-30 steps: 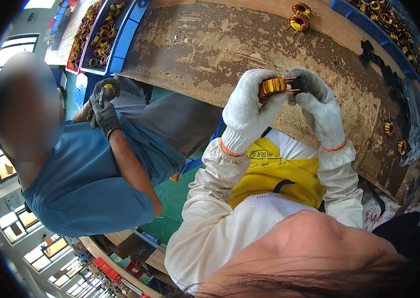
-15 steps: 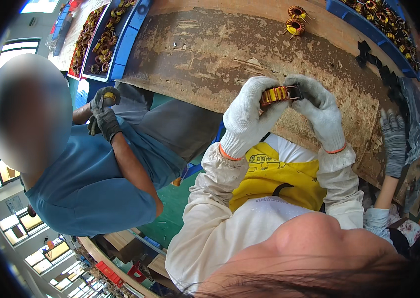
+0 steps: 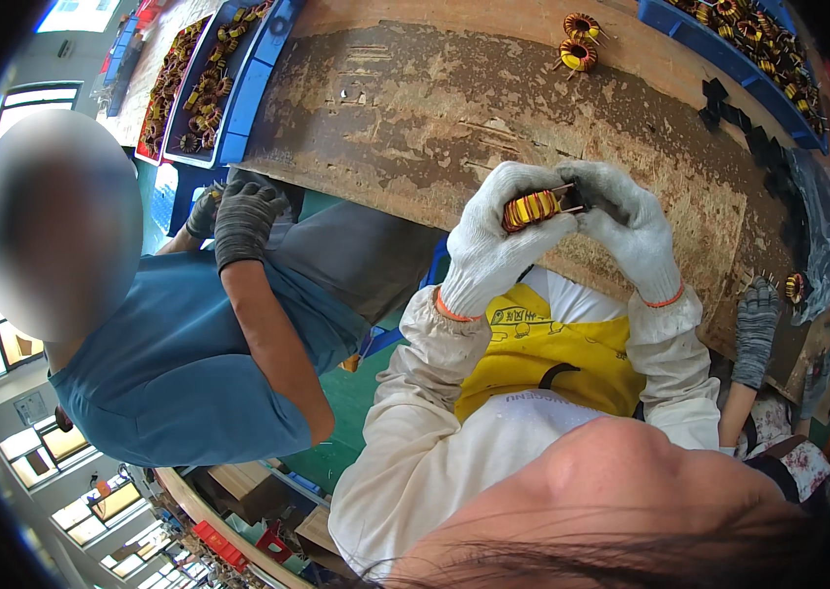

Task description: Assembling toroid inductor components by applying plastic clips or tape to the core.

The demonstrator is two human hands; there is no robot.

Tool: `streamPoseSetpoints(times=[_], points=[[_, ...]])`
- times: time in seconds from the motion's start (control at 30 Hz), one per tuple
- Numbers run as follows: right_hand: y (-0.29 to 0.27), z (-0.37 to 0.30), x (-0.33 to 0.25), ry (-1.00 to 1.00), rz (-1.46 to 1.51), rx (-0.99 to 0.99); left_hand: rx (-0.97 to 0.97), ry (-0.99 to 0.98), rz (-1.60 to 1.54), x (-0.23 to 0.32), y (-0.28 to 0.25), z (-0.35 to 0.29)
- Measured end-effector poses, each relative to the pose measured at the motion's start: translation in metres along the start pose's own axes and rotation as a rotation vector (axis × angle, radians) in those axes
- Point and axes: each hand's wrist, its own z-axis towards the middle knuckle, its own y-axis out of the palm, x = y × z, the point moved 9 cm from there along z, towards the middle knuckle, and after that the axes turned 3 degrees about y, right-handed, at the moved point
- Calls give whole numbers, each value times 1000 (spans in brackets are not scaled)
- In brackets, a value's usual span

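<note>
My left hand [image 3: 489, 236], in a white knit glove, is closed around a toroidal coil [image 3: 531, 210] with copper windings and yellow on its core. Two thin wire leads stick out of the coil toward the right. At their tips is a small black plastic piece [image 3: 575, 197], pinched in my right hand [image 3: 635, 228], also gloved in white. The fingers of that hand partly hide the piece. Whether the leads sit in the piece, I cannot tell. Both hands are just above the near edge of the worn wooden table [image 3: 395, 118].
Two loose coils [image 3: 579, 55] lie at the far side. A blue bin of coils [image 3: 729, 64] stands far right, black pieces [image 3: 729, 110] and a clear plastic bag [image 3: 822, 236] nearer. Coil trays [image 3: 248, 88] are far left. Co-workers' gloved hands [image 3: 243, 221] flank me on both sides.
My hands have come slightly nearer to me. The coil has tilted, and more of its leads shows beside the black piece. The right co-worker's hand has drawn back; a coil now shows by the bag.
</note>
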Motion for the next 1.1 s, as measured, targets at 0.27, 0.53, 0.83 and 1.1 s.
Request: streamPoseSetpoints(times=[0.27, 0.53, 0.83, 1.1], points=[[0, 4, -7, -30, -30, 14, 24, -133, -260, -12, 8, -2], [-2, 7, -9, -80, -110, 48, 77, -149, -246, -12, 8, 2], [2, 3, -24, -92, -353, 20, -14, -164, -282, -20, 9, 0], [0, -4, -31, -162, -463, 25, -58, -161, -163, -33, 12, -5]])
